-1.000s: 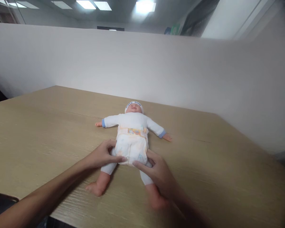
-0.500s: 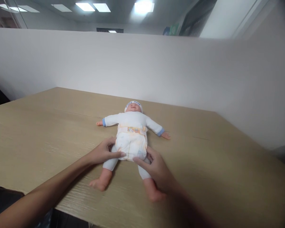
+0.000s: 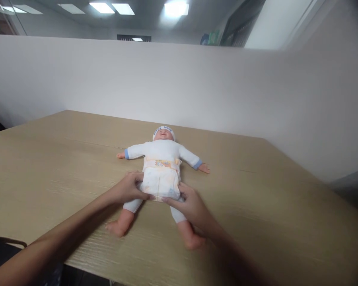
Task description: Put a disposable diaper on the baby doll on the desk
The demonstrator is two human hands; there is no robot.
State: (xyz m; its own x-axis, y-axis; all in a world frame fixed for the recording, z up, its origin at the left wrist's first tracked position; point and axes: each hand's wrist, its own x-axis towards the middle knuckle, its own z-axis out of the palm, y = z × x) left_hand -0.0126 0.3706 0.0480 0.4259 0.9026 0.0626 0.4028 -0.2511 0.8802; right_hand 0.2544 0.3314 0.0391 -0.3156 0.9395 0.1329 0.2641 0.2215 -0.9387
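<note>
Both hands [image 3: 130,188] [image 3: 191,203] half-curled in a grasp on the doll's [image 3: 162,149] diaper [image 3: 161,182] near its lower edge

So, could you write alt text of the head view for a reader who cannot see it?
A doll in white lies face up on a wooden table, a person's left hand and right hand touching its diaper low on both sides. Behind is a pale wall.

Two hands [image 3: 130,188] [image 3: 193,202], one doll [image 3: 162,149], one diaper [image 3: 161,181], two blue cuffs [image 3: 126,153] [image 3: 197,164], one table [image 3: 256,198]
</note>
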